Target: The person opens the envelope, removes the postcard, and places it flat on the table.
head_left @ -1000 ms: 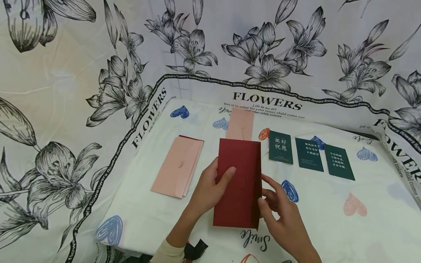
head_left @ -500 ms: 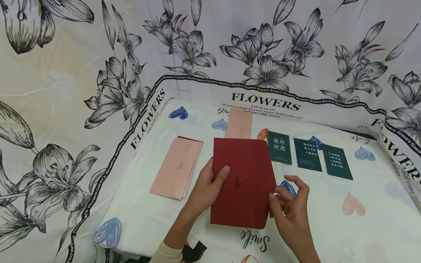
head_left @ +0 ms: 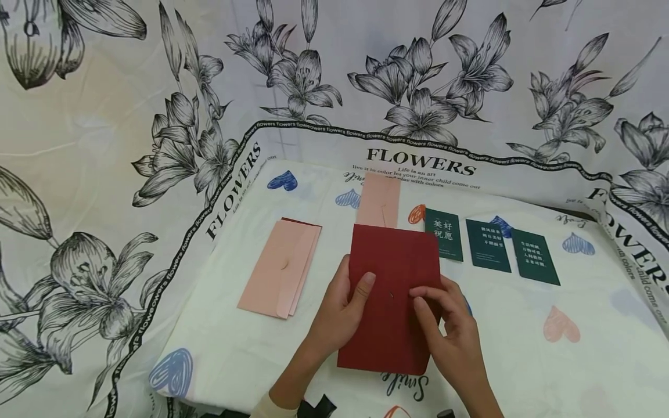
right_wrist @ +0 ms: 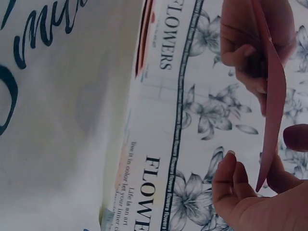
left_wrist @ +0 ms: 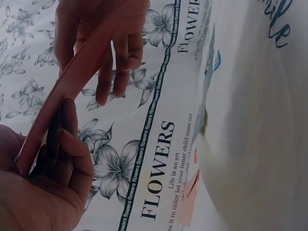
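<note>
A red envelope (head_left: 389, 302) with a small slit at its middle is held up over the table, between both hands in the head view. My left hand (head_left: 340, 316) grips its left edge, thumb flat on the front and fingers hidden behind. At the right edge, my right hand (head_left: 455, 334) straddles the paper, its index finger and thumb over the front. The right wrist view shows the envelope (right_wrist: 274, 106) edge-on, with several right-hand fingers (right_wrist: 231, 183) loosely curled behind it. Curled left-hand fingers (left_wrist: 72, 154) lie against the back of the envelope (left_wrist: 72, 79) in the left wrist view.
Pink envelopes (head_left: 277, 270) lie stacked at the left, a red edge showing beneath. Another pink envelope (head_left: 380, 197) lies behind the held one. Three green cards with white characters stand in a row at right: first (head_left: 444, 235), middle (head_left: 488, 245), last (head_left: 536, 257).
The red envelope's right part swung out from a narrow fold to wide; now it appears slightly narrower and tilted. My right hand moved from the flap's edge inward over the front.
</note>
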`<state>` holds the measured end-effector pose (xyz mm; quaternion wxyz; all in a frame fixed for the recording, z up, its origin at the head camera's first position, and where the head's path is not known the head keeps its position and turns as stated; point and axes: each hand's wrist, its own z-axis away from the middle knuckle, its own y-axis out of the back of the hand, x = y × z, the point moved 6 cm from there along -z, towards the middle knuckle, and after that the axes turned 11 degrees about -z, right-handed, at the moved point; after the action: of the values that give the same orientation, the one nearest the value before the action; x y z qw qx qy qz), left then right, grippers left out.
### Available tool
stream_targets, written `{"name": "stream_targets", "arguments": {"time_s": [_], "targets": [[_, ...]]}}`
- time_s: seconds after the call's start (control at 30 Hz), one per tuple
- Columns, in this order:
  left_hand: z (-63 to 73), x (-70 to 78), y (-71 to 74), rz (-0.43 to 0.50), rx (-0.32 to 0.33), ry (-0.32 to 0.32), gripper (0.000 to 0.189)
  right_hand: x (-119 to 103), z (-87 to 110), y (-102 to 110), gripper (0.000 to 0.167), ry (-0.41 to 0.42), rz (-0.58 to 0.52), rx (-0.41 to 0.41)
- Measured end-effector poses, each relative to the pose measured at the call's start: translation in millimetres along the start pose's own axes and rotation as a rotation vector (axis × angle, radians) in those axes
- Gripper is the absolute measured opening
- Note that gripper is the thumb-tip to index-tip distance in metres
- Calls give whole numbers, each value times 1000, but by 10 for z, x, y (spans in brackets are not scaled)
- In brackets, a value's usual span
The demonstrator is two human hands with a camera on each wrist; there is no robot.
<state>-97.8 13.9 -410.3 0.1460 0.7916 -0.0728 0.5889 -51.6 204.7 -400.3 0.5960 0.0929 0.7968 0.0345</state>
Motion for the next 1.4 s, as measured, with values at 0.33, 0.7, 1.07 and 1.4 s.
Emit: {"name": "stream_targets", "arguments": {"time_s": [0.33,0.7,1.07,1.4], "targets": [[47,6,-96,-23,-3,-81,28,121,-49,20,10,-165,-7,-49],[27,-65,-103,-113,-21,-89,27,171,-25,34,18,-267,-75,-59],[2,-123,20,-143,53,-59,25,163,-27,130,27,-313,-150,-26],[9,-140,189,-153,137,-22,28,224,-96,356,33,-327,-69,170]]}}
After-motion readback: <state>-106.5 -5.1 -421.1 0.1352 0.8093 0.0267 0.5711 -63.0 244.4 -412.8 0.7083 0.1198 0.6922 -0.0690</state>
